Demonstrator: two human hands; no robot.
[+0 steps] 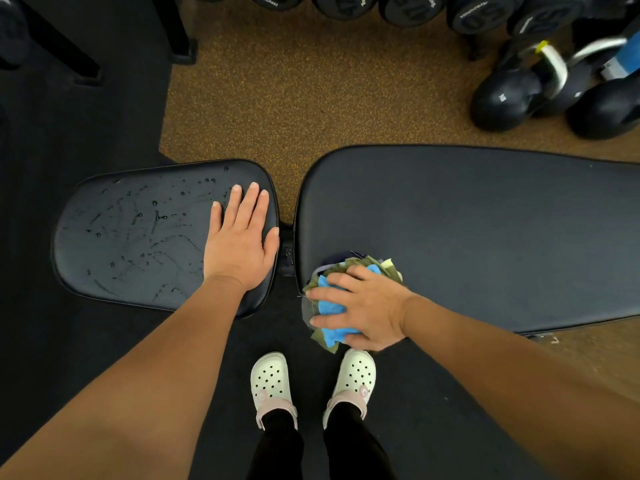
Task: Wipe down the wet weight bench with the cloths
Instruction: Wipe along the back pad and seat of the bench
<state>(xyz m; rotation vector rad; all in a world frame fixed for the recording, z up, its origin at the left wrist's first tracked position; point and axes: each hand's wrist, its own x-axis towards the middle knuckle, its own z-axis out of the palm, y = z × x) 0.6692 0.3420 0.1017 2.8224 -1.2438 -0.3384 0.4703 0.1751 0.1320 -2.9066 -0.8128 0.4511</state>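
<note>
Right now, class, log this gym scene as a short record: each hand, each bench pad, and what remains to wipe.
left hand: flat on seat pad, no cloth
right hand: pressing bundle of cloths on long pad's near corner
seat pad: beaded with water drops
long pad: no drops visible
remaining: seat pad

Black kettlebells, dumbbell row, white clogs on speckled floor.

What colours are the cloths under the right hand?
Bright blue and olive green, with a bit of pale yellow, bunched cloths under the right hand; head view.
</note>
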